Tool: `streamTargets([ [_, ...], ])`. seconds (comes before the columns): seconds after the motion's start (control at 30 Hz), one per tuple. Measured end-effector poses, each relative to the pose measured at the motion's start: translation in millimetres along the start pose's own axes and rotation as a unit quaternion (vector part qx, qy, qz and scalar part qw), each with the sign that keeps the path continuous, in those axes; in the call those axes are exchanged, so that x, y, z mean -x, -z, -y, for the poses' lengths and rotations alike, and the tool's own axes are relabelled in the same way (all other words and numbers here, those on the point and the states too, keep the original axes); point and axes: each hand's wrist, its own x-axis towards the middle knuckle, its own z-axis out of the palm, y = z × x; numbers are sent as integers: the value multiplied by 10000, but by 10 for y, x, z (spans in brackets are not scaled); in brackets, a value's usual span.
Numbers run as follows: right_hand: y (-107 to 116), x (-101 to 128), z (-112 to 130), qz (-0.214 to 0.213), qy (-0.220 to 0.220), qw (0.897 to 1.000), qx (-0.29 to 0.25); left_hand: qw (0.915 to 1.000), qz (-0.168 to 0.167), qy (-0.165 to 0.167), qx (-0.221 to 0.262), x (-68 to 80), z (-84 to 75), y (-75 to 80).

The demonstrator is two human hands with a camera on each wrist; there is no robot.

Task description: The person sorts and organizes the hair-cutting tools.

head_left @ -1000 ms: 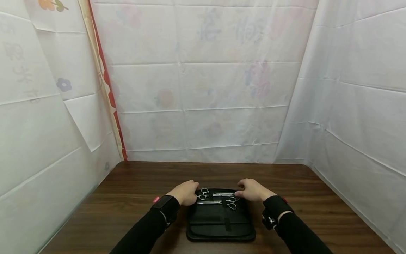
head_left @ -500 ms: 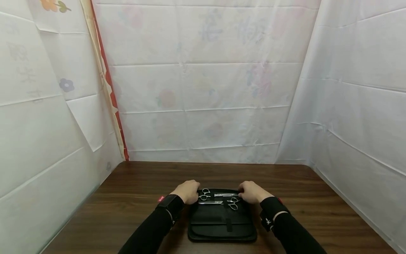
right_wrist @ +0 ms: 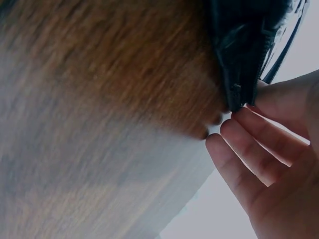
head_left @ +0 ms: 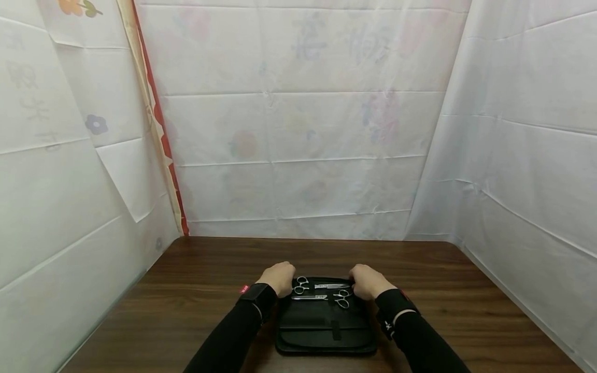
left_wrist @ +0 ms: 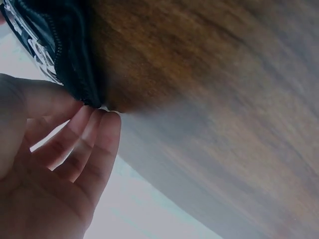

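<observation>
**Both hands at the far corners of an open scissor case**

A black zippered case (head_left: 325, 324) lies open on the dark wooden surface (head_left: 196, 290), near its front edge. In its far half sit two pairs of silver scissors (head_left: 322, 291), lying crosswise with their finger rings at opposite ends. The near half shows a flap with a short strap.

The left hand (head_left: 279, 278) pinches the case's far left corner, thumb against curled fingers (left_wrist: 94, 134) at the zipper edge. The right hand (head_left: 366, 281) pinches the far right corner the same way. Both wrist views are blurred; the scissors' blades are too small to make out.
</observation>
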Motion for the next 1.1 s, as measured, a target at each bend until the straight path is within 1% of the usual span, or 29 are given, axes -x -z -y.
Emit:
streamTargets([
  [0.23, -14, 1, 1, -37, -136, 9999, 1, 9999, 59, 32, -129, 5, -20, -9],
  [0.4, -22, 9, 12, -12, -221, 9997, -63, 9996, 40, 30, -266, -4, -24, -40],
  [0.63, -14, -11, 3, 95, -262, 9996, -97, 9962, -269, -287, -782, 26, -77, -40],
  [0.8, 7, -20, -14, 167, -337, 9988, -325, 9966, -257, -287, -728, 1, -69, -42],
  [0.9, 19, -13, -20, 184, -402, 9980, -454, 9968, -311, -337, -650, -17, -59, -49],
  [1.1, 48, -19, -19, 111, -270, 9976, -635, 9963, -486, -416, -576, -31, -35, -59],
])
